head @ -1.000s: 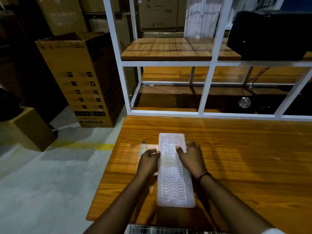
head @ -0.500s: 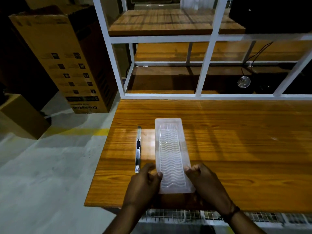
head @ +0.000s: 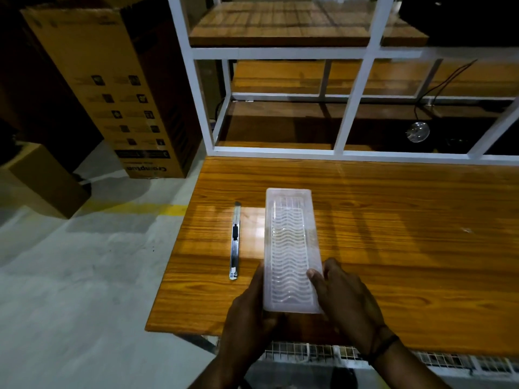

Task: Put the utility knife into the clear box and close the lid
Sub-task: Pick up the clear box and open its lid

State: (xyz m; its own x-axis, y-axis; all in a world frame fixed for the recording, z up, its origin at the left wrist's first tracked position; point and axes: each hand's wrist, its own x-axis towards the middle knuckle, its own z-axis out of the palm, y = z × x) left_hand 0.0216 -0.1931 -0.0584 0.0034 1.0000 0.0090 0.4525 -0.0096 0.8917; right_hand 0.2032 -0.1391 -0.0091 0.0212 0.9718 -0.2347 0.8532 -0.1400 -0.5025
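Both grips clamp the near end of the box [head: 290, 248], left hand [head: 248, 307] and right hand [head: 344, 296] on opposite sides with the lid seemingly down, while the knife [head: 235, 240] lies on the desk [head: 407, 234] just left, so prying could skid the box into it.

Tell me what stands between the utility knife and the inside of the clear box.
The lid. The clear box looks closed, with both hands at its near end: left hand, right hand. The utility knife lies on the table just left of the box, apart from it, with bare wood between them.
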